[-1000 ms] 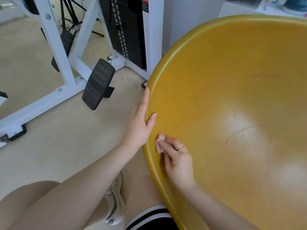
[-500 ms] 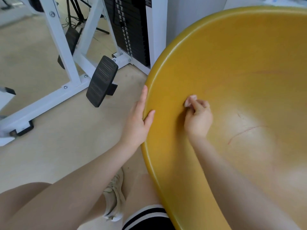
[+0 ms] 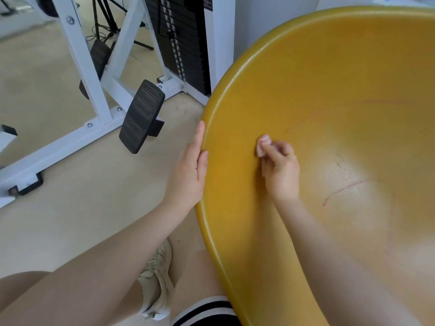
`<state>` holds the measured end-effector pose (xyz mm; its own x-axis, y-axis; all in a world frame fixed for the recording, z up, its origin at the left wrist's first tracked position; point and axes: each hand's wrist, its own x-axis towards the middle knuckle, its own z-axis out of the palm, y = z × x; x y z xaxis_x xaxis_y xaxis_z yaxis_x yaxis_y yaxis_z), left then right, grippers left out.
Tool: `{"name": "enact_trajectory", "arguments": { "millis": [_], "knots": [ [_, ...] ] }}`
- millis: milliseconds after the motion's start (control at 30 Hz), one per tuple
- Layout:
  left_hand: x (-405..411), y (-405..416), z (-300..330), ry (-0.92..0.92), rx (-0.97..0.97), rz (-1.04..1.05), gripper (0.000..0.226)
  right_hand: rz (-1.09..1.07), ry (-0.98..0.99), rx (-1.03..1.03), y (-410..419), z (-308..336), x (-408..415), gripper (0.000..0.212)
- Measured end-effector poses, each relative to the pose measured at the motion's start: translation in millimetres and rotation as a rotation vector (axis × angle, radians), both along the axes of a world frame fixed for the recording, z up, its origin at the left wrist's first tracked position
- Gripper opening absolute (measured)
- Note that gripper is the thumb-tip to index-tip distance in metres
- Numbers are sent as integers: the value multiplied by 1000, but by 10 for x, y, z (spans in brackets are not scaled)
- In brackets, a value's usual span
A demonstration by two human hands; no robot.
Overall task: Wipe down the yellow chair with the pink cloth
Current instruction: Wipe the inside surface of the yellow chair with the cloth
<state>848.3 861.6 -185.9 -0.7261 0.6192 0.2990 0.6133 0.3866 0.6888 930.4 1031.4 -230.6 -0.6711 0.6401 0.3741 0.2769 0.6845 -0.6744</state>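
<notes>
Little moved: pink cloth [image 3: 263, 145] still pinched at right hand [image 3: 281, 169] fingertips.

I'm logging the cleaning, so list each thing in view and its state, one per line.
yellow chair: glossy, red scuff marks on the seat.
pink cloth: bunched small, pressed against the chair's inner wall.
right hand: fingers closed on the cloth.
left hand: flat against the chair's rim, holding nothing.
black foot pedal: tilted, off the floor.
</notes>
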Motion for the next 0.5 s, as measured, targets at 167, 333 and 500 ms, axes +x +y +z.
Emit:
{"name": "enact_trajectory", "arguments": {
  "millis": [167,333,500],
  "knots": [
    [24,1,11,-11,19,-1,48,-189,197,-48,-322,96,-102,24],
    [42,7,47,30,33,25,51,159,159,-138,-1228,-27,387,45],
    [67,14,71,85,-36,62,54,290,52,-40,-1164,-115,664,27]
  ]
}}
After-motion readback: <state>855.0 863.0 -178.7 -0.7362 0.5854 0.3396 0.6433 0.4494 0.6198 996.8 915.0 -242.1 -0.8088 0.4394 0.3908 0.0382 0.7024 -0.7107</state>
